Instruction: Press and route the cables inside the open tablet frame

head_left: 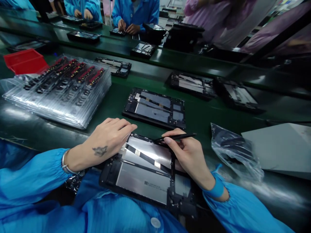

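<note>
Tablet [143, 179] below left hand [108, 142], curled at far edge, hold unclear, and right hand [188, 153], pinching black tool [181, 136].

The dark green bench [201, 116] (shiny along its near edge) carries a stack of clear plastic trays [73, 95], several opened tablets [154, 109], a plastic bag [234, 152] and a grey box [279, 149]

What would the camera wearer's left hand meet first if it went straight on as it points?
Likely the opened tablet behind the nearest one; depth is unclear: the left hand might clear it.
</note>
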A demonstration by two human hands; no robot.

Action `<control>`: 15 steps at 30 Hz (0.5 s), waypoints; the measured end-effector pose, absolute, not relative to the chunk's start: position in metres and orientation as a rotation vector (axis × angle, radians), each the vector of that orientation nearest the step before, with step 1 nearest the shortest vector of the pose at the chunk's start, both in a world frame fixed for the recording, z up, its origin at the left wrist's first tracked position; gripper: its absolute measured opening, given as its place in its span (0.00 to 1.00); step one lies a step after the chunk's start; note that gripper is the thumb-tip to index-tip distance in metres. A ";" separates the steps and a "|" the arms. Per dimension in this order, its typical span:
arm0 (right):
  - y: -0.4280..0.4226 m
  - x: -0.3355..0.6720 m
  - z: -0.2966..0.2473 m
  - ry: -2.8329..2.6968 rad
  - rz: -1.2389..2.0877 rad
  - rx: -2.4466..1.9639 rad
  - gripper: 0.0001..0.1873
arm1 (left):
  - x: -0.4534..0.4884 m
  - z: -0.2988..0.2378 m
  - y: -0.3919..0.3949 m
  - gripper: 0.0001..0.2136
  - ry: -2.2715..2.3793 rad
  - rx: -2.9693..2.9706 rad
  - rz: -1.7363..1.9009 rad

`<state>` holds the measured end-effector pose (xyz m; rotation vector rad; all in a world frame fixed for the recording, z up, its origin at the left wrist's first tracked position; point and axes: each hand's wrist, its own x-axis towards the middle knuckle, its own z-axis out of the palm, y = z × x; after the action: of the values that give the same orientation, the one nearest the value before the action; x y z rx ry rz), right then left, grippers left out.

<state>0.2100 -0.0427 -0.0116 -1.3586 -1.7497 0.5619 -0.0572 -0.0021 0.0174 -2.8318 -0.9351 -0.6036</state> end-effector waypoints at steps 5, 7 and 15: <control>-0.042 0.209 -0.011 -1.749 0.565 -1.352 0.08 | -0.058 0.019 -0.002 0.13 -0.980 -2.831 -0.585; -0.042 0.209 -0.010 -1.761 0.556 -1.353 0.07 | -0.059 0.020 -0.003 0.13 -0.984 -2.833 -0.584; -0.043 0.209 -0.011 -1.733 0.568 -1.368 0.08 | -0.063 0.017 -0.004 0.13 -0.995 -2.876 -0.597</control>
<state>0.2090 -0.0425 -0.0106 -1.3675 -1.7331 0.5678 -0.0633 -0.0042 0.0168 -2.8762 -0.9945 -0.5967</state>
